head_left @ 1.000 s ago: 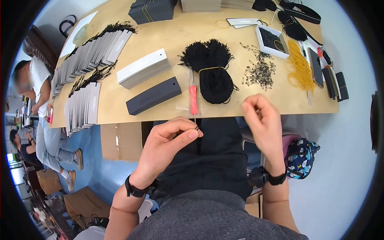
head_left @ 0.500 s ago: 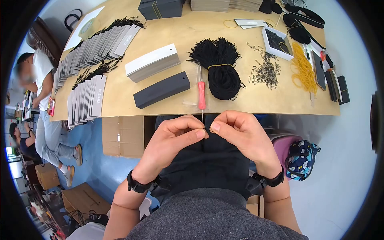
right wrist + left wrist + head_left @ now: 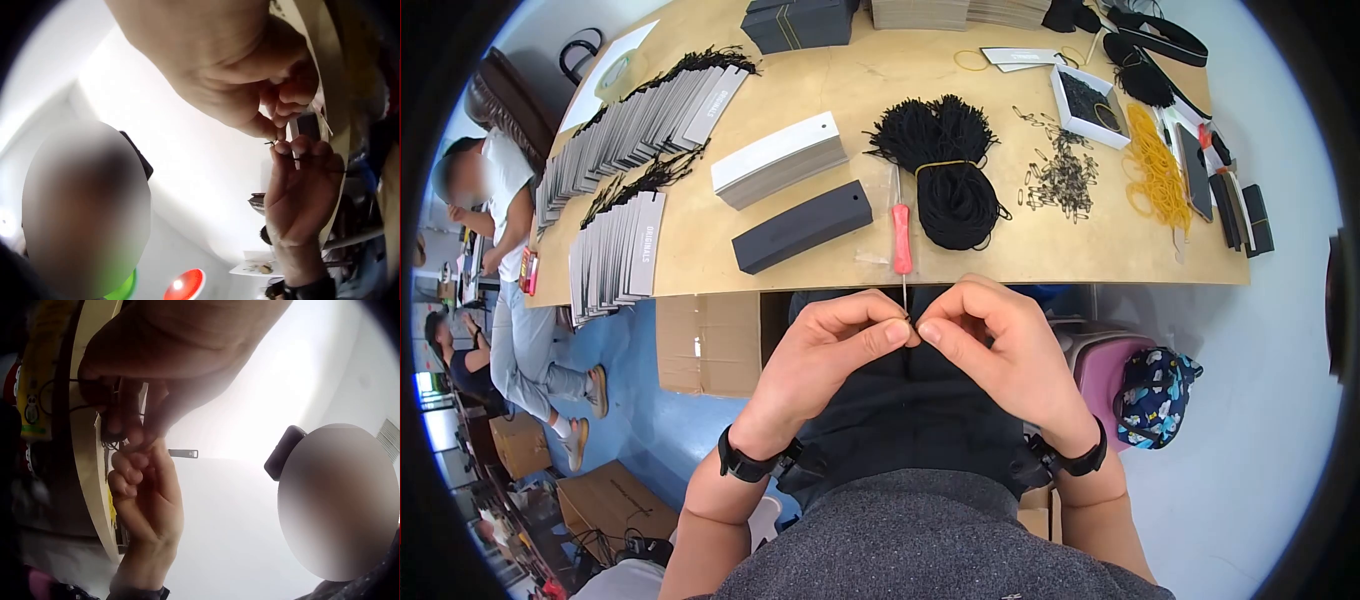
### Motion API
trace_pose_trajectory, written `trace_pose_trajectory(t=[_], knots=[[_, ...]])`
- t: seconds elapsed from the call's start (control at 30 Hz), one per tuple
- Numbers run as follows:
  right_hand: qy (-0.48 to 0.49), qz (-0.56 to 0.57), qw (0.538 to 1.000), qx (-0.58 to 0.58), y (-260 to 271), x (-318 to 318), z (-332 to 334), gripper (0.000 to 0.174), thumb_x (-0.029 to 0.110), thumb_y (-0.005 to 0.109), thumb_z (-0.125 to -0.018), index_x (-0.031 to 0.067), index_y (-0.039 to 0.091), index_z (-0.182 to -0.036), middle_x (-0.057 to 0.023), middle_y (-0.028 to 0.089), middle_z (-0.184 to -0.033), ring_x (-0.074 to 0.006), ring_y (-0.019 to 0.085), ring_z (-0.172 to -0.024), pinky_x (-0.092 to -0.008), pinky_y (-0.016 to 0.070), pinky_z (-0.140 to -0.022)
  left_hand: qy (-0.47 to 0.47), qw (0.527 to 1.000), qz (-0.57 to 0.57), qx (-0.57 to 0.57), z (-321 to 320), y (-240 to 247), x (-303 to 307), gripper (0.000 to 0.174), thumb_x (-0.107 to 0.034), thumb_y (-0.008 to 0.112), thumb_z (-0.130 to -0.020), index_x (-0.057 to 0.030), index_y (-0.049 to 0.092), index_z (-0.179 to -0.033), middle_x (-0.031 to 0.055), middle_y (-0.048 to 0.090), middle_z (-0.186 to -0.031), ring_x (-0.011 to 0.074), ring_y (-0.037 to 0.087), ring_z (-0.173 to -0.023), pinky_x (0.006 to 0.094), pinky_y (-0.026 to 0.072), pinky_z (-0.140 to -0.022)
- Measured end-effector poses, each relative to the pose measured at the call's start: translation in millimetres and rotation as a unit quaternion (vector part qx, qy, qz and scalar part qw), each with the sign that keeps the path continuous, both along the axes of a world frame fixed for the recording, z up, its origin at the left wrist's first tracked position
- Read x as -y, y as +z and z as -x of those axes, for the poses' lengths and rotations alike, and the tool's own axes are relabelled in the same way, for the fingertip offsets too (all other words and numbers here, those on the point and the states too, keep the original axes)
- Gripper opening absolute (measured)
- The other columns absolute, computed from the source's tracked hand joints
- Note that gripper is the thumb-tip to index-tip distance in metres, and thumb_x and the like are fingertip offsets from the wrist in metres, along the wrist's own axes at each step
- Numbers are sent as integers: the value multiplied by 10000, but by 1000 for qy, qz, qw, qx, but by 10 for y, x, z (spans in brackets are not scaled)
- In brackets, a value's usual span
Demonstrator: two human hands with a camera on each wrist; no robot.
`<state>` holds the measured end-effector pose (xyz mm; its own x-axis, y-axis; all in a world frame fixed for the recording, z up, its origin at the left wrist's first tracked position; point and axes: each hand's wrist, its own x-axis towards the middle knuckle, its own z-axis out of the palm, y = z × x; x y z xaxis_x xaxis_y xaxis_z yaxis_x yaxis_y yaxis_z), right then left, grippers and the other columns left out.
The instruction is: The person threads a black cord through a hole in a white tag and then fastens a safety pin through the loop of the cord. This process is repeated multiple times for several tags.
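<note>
Both hands meet just below the near edge of the wooden table (image 3: 700, 270), above my lap. My left hand (image 3: 897, 327) pinches a small black piece (image 3: 910, 321) between thumb and forefinger. My right hand (image 3: 927, 325) pinches the same piece from the other side, fingertips touching the left's. In the right wrist view the right hand (image 3: 269, 128) and left hand (image 3: 281, 150) hold a thin dark bit (image 3: 273, 143); it is too small to say whether this is a pin or string. The left wrist view shows the left hand (image 3: 119, 387) above the right hand (image 3: 134, 450), with thin dark strands between them.
On the table lie a red-handled awl (image 3: 901, 238), a bundle of black strings (image 3: 948, 180), loose safety pins (image 3: 1060, 178), yellow rubber bands (image 3: 1155, 170), a white tag stack (image 3: 780, 160), a black tag stack (image 3: 802, 226) and rows of strung tags (image 3: 615, 250). Another person (image 3: 490, 230) sits at left.
My right hand came down from the right, where it was raised apart, and joined the left hand on the small black piece. The left hand stayed in place.
</note>
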<state>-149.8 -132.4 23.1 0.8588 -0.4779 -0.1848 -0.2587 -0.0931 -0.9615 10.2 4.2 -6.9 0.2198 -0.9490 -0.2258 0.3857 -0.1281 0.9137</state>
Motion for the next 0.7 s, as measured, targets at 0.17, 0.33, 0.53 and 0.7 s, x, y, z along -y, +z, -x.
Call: trace_pose_trajectory(t=[0.17,0.33,0.53,0.7], knots=[[-31,262,957,125,-77,12,-30,175,52,729,-829,60,677,-996,-75,556,-875,-221,582,-727,-317,489,-635,-19,1000,1,-25,-5,-2,14,180,-173,632,-986,-5,693,-961,28,676,-911,97,600,-910,267,467,-873],[29,387,908,158,-9,83,-44,222,27,742,-765,72,667,-969,-67,540,-883,-258,584,-798,-359,497,-654,-26,999,-10,-32,5,4,22,192,-184,626,-990,-8,693,-954,37,687,-917,108,608,-915,277,466,-884],[46,404,896,177,-97,91,-59,202,27,755,-742,66,630,-895,-66,532,-866,-255,575,-787,-356,491,-640,-16,999,1,-37,19,45,24,193,-197,614,-1000,-15,675,-980,34,673,-884,93,602,-851,246,478,-797],[30,417,891,178,-88,124,-61,219,15,758,-710,63,624,-876,-67,534,-859,-260,570,-776,-353,485,-632,47,990,-35,-125,45,71,-36,162,-178,621,-996,-24,662,-1025,-22,607,-813,13,458,-689,179,338,-558]])
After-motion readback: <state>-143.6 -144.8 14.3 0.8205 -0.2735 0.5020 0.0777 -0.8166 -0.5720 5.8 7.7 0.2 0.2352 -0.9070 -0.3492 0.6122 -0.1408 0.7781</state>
